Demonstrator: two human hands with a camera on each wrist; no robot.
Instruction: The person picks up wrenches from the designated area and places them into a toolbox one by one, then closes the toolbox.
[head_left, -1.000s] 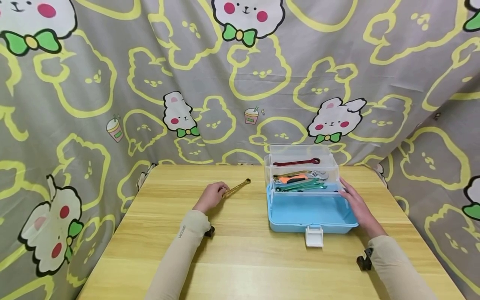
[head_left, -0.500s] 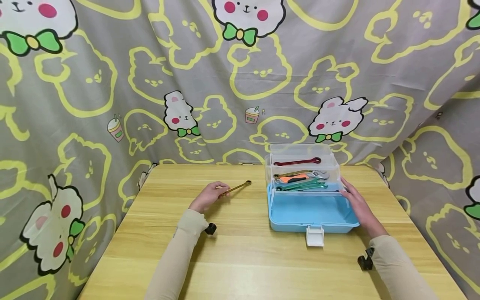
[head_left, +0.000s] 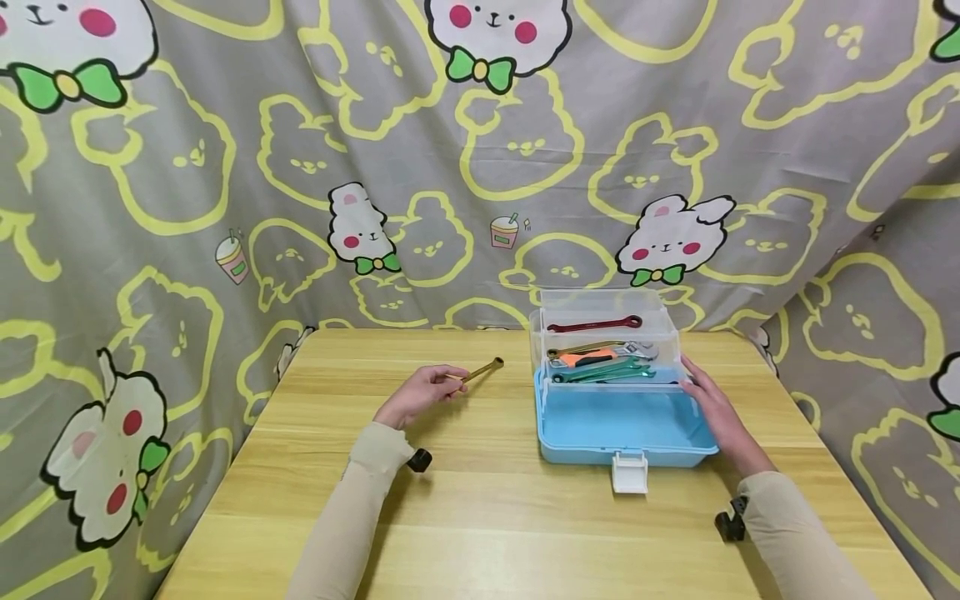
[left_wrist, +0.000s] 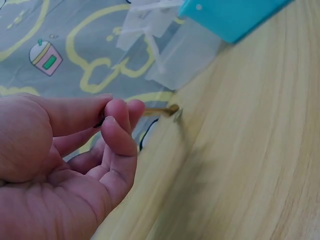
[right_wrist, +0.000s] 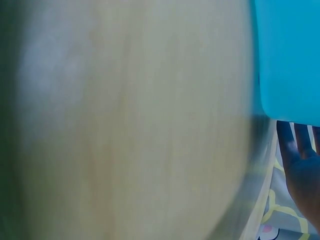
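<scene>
My left hand (head_left: 423,393) pinches a gold combination wrench (head_left: 483,369) between thumb and fingertips, left of the toolbox. In the left wrist view, the wrench's ring end (left_wrist: 173,108) points away from the hand, and its near end is hidden by the fingers. A light blue toolbox (head_left: 630,456) with clear fold-out trays stands on the table, lid raised. My right hand (head_left: 726,425) rests against its right side with fingers extended; the right wrist view shows those fingers (right_wrist: 286,140) at the blue wall.
The upper tray holds a red wrench (head_left: 596,325). In the lower tray lie green wrenches (head_left: 603,372), a gold wrench and an orange-handled adjustable wrench (head_left: 588,358). A white latch (head_left: 630,473) hangs at the front. A patterned curtain (head_left: 420,150) stands behind the wooden table (head_left: 480,517).
The left hand has turned a little and its fingers have shifted along the gold wrench, which stays in nearly the same spot. The right hand and toolbox stay put.
</scene>
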